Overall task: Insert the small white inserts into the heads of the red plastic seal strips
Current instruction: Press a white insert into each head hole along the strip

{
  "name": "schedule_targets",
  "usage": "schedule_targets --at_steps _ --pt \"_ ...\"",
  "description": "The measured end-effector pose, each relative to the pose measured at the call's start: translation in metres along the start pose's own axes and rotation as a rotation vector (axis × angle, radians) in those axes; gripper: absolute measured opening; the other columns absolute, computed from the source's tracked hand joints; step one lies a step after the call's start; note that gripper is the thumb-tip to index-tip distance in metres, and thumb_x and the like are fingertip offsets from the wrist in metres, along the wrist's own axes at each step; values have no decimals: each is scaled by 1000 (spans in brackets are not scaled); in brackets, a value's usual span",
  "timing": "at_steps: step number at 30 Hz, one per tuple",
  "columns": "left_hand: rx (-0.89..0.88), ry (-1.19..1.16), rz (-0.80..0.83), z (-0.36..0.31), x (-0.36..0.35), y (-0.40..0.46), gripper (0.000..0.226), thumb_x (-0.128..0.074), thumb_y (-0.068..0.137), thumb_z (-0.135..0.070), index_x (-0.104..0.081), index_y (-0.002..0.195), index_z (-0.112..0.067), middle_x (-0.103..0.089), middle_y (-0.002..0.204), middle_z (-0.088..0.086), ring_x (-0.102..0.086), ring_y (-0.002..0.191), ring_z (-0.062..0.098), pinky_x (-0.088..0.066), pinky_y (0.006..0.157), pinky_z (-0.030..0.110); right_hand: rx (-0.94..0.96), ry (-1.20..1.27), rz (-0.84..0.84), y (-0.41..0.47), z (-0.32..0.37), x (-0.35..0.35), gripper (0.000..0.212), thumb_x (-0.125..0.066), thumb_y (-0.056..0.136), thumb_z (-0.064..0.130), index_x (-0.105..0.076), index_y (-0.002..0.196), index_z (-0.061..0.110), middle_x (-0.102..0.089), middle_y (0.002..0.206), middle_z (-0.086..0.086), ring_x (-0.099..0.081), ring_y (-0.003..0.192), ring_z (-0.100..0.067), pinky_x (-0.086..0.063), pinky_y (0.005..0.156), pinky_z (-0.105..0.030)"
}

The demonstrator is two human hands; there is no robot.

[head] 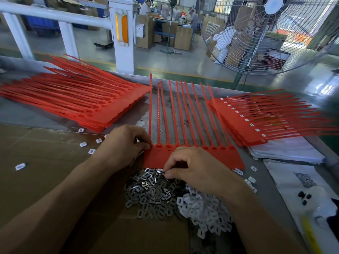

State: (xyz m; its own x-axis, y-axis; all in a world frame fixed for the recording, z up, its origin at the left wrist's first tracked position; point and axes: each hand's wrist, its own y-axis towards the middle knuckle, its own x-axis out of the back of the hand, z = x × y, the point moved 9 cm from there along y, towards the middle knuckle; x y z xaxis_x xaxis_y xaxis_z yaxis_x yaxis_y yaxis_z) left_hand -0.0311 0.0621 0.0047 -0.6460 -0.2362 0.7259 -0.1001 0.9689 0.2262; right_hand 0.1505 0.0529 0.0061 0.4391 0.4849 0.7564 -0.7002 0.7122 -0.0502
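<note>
At the upper left of the frame a stack of red strips (77, 99) lies fanned, tails running up-left. At centre, the left hand (124, 143) pinches the left edge of the joined sheet of red seal strips (192, 156), whose heads sit low and whose tails point up the frame, away from the person. The right hand (194, 167) rests on the sheet's lower edge, thumb and forefinger pinching a small piece above the pile of grey metal clips (152, 195); what it is cannot be made out. White inserts (203, 213) lie heaped lower right. A finished stack (256, 121) sits right, tails blurred.
</note>
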Motion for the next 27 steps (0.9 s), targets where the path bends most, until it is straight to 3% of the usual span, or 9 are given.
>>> schedule_targets --at_steps 11,16,27 --pt "-26 55 13 -6 1 -1 13 -81 80 -21 -79 85 -33 -68 81 -20 -61 78 1 -52 79 33 -20 43 -75 0 -3 5 11 -76 93 23 -77 101 30 -72 94 18 -65 92 6 -47 79 -12" --pt "2 14 14 -3 3 -1 14 -81 81 -20 -78 84 -33 -71 80 -21 -64 79 -1 -54 81 33 0 78 -109 0 -4 8 17 -72 96 18 -77 103 33 -72 96 22 -66 95 8 -46 82 -4" --pt "26 -4 -37 -2 2 -2 9 -76 86 -21 -77 85 -30 -72 80 -16 -65 78 1 -54 79 31 40 141 -154 -1 1 11 24 -71 95 8 -78 104 29 -70 93 20 -67 93 0 -49 82 -10"
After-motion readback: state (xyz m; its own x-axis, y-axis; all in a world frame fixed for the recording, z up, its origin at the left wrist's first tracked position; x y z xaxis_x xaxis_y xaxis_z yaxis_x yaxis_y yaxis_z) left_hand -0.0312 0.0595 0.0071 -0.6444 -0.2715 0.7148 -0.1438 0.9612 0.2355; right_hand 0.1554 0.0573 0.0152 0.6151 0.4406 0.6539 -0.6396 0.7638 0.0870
